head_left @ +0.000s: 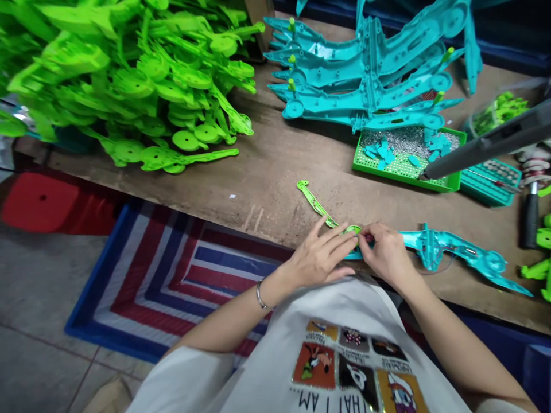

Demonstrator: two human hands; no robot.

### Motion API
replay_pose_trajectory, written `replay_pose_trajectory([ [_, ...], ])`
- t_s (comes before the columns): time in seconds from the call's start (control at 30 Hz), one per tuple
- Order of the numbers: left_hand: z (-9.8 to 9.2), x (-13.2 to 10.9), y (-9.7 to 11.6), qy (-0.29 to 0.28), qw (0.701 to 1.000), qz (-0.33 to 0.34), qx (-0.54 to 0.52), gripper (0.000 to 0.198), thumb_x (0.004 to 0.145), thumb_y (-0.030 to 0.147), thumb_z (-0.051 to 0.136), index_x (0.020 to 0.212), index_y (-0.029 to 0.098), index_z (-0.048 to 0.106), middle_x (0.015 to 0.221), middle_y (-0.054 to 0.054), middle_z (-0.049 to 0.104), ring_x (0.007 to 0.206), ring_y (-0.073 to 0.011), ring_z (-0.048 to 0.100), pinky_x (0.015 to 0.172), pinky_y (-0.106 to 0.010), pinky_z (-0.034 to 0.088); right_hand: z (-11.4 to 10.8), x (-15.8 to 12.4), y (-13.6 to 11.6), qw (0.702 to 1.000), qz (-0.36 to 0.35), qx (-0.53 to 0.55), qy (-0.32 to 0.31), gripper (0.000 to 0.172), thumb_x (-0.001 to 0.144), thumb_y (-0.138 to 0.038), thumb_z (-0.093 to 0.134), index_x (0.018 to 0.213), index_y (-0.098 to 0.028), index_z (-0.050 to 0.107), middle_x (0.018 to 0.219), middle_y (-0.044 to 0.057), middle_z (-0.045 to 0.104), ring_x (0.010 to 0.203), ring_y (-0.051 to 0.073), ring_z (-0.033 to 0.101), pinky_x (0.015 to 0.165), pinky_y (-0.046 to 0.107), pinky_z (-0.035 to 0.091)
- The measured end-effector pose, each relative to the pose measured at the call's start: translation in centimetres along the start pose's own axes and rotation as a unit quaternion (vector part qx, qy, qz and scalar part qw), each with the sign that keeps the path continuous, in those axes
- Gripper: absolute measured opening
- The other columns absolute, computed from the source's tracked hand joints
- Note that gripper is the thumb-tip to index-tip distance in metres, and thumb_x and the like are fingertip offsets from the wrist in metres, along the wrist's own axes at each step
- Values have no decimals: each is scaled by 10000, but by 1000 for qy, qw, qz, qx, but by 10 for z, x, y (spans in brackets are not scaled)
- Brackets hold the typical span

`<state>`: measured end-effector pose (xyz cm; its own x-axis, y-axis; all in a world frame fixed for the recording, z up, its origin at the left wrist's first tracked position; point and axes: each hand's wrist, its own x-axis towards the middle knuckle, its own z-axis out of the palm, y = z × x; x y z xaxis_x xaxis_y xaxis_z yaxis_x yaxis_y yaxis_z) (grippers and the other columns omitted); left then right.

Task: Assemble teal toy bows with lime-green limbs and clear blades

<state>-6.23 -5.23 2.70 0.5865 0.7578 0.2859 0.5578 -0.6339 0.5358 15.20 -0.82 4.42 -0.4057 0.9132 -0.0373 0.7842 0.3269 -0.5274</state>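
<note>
At the table's front edge lies a long turquoise plastic part (456,244), its hollow ribbed side up, with thin wire along it. A slim light-green plastic arm (316,203) meets its left end and angles away to the back left. My left hand (321,255) rests over that joint, fingers stretched out and pressing on the green arm. Close against its fingertips, my right hand (385,252) is closed in a pinch at the joint. Whatever sits between those fingertips is hidden.
Green plastic parts (150,92) are heaped at the back left. Turquoise parts (365,69) stand stacked behind a green tray (355,158) of screws and small turquoise pieces. A grey electric screwdriver (486,140) hangs over the tray. A teal box (491,183) and black-handled tool (528,221) lie right.
</note>
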Motion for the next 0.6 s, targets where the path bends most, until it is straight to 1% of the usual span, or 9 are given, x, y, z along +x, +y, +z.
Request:
replay_pose_trajectory([
  [0.07, 8, 0, 2, -10, 1000, -13, 9, 594, 963, 482, 580, 1463, 179, 478, 1464, -173, 574, 1467, -335, 423, 1262, -655, 80, -6, 2, 2, 1000, -6, 17, -12, 118, 922, -180, 550, 876, -168, 658, 822, 79, 691, 749, 208, 652, 713, 315, 473],
  [0.2, 15, 0, 2, -21, 999, -30, 24, 539, 986, 387, 553, 1474, 173, 472, 1451, -165, 588, 1460, -328, 432, 1259, -631, 138, -21, 4, 13, 998, -36, 20, -43, 155, 958, -184, 512, 911, -175, 660, 875, 80, 682, 803, 208, 653, 746, 319, 476],
  [0.27, 15, 2, 4, -23, 999, -34, 35, 532, 988, 365, 545, 1477, 171, 472, 1434, -163, 603, 1444, -334, 451, 1252, -632, 148, -25, 3, 20, 998, -36, 2, -43, 161, 967, -204, 510, 907, -172, 656, 881, 84, 676, 814, 212, 651, 752, 324, 474],
  [0.37, 16, 5, 9, -18, 998, -48, 43, 559, 979, 391, 560, 1493, 193, 463, 1402, -160, 625, 1417, -346, 475, 1241, -647, 146, -24, 0, 26, 999, -20, -17, -31, 138, 953, -226, 540, 896, -170, 653, 874, 81, 681, 802, 209, 649, 744, 319, 466],
  [0.47, 18, 10, 16, -9, 996, -68, 52, 604, 958, 457, 593, 1500, 227, 461, 1373, -158, 640, 1386, -364, 497, 1223, -660, 165, -19, -3, 25, 998, 6, -54, -26, 128, 934, -248, 566, 884, -180, 662, 854, 69, 688, 761, 207, 644, 686, 312, 437],
  [0.53, 20, 13, 21, -10, 994, -84, 69, 590, 960, 449, 593, 1495, 235, 469, 1348, -156, 650, 1371, -372, 502, 1212, -659, 185, -19, -4, 23, 997, 14, -73, -28, 135, 932, -252, 564, 879, -185, 668, 855, 66, 692, 744, 203, 641, 657, 308, 415],
  [0.6, 21, 16, 26, -20, 991, -97, 93, 555, 973, 409, 574, 1489, 227, 477, 1326, -161, 655, 1367, -379, 497, 1200, -655, 204, -22, -4, 21, 996, 8, -76, -39, 152, 939, -238, 546, 884, -183, 676, 874, 69, 693, 762, 201, 644, 661, 304, 410],
])
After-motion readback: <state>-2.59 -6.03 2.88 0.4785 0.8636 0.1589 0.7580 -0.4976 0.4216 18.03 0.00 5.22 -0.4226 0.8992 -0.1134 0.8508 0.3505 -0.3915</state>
